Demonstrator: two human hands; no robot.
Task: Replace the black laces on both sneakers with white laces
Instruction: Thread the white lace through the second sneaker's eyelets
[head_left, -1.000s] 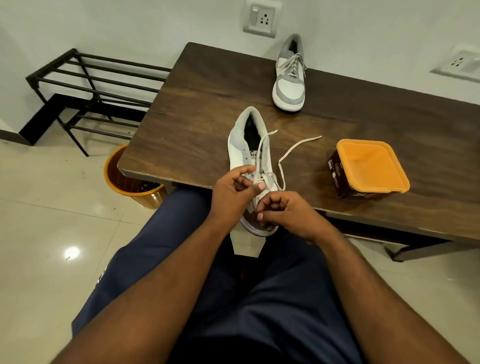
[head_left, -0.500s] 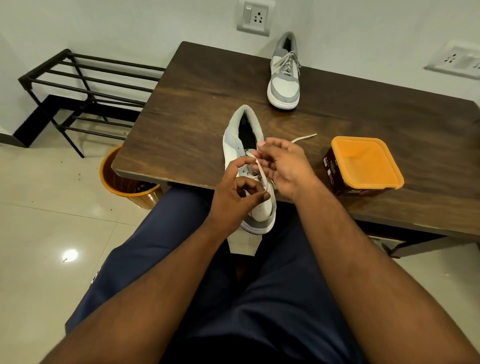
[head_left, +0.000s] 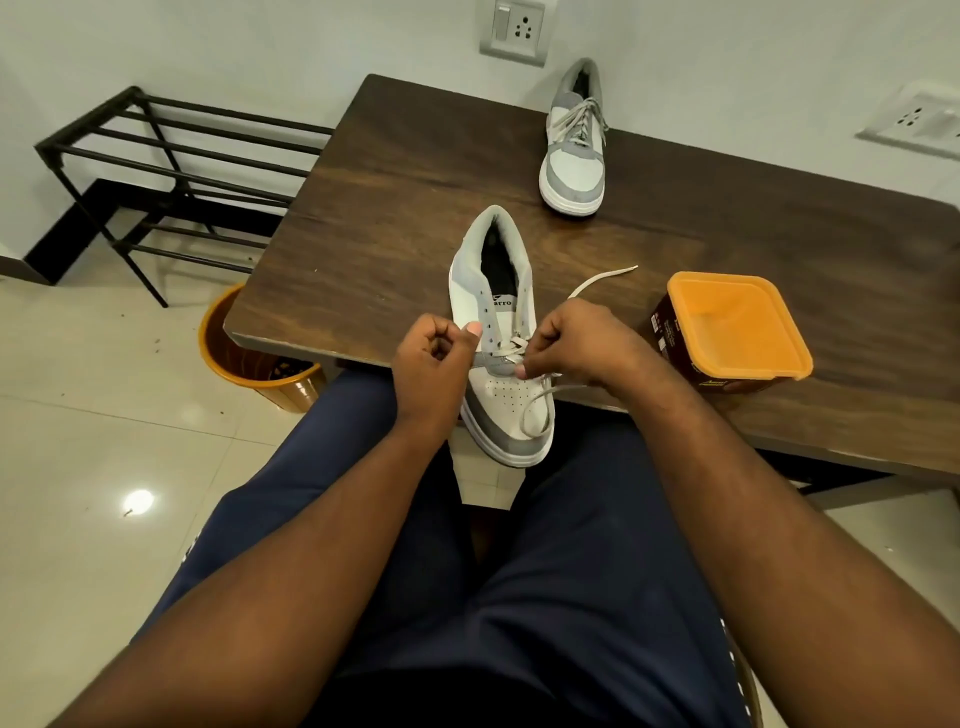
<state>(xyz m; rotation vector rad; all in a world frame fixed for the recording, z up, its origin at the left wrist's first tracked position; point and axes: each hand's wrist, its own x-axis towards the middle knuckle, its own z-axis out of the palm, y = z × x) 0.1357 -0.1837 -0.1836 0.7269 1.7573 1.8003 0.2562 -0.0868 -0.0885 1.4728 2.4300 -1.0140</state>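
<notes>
A dark wooden desk (head_left: 415, 208) stands against a pale wall (head_left: 260, 52) that carries a switch-and-socket plate (head_left: 513, 28) and a second socket plate (head_left: 914, 122) at far right. Left, a black metal rack (head_left: 171, 171) and an orange bin (head_left: 249, 358) sit on glossy cream floor tiles (head_left: 78, 415), which show a bright light reflection (head_left: 138, 500).

I am looking into what seems to be a room in a home: a dark brown wooden table (head_left: 395, 208) stands against a plain white wall with white switch-and-socket plates (head_left: 512, 27). A black metal slatted shoe rack (head_left: 171, 171) sits on glossy cream floor tiles (head_left: 78, 415), beside an orange plastic waste bin (head_left: 244, 358).
</notes>
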